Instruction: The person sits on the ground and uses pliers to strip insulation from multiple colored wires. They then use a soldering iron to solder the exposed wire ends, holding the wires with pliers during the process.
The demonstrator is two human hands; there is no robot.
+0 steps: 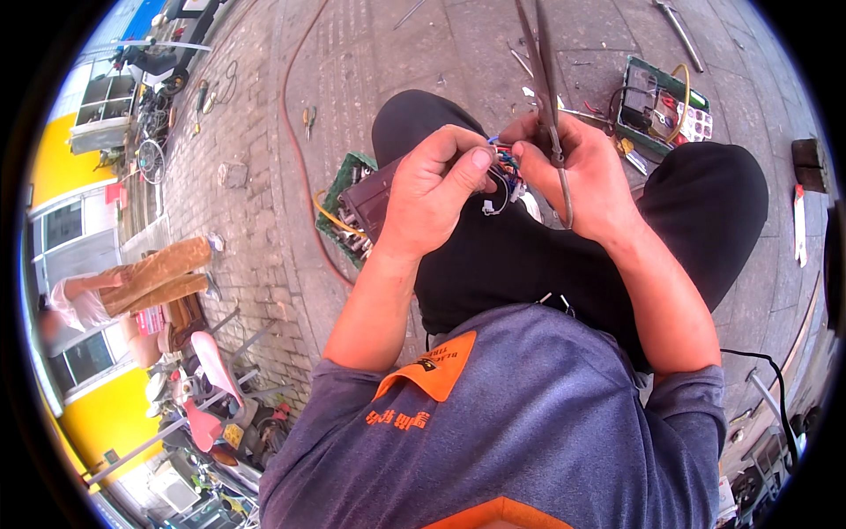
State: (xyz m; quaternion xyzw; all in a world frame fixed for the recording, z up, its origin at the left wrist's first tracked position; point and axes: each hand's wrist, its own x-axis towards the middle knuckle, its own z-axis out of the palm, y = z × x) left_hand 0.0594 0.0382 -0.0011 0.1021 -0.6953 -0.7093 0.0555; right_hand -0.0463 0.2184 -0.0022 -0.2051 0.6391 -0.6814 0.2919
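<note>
My left hand (436, 185) is closed in a pinch on a bundle of thin coloured wires (506, 169) with white connectors, held over my lap. My right hand (577, 172) grips the bundle too, with thumb and fingers closed; a long dark cable (546, 84) runs down through it from the top of the view. The exact wire between my fingertips is too small to make out. A dark brown box (366, 207) lies just left of my left hand, partly hidden by it.
A green toolbox (344, 167) is at my left, another (648, 75) at upper right. A red hose (291, 115) crosses the pavement. Loose tools (674, 31) lie around. A person (141, 286) stands at left, near a bicycle (152, 160) and a scooter (159, 66).
</note>
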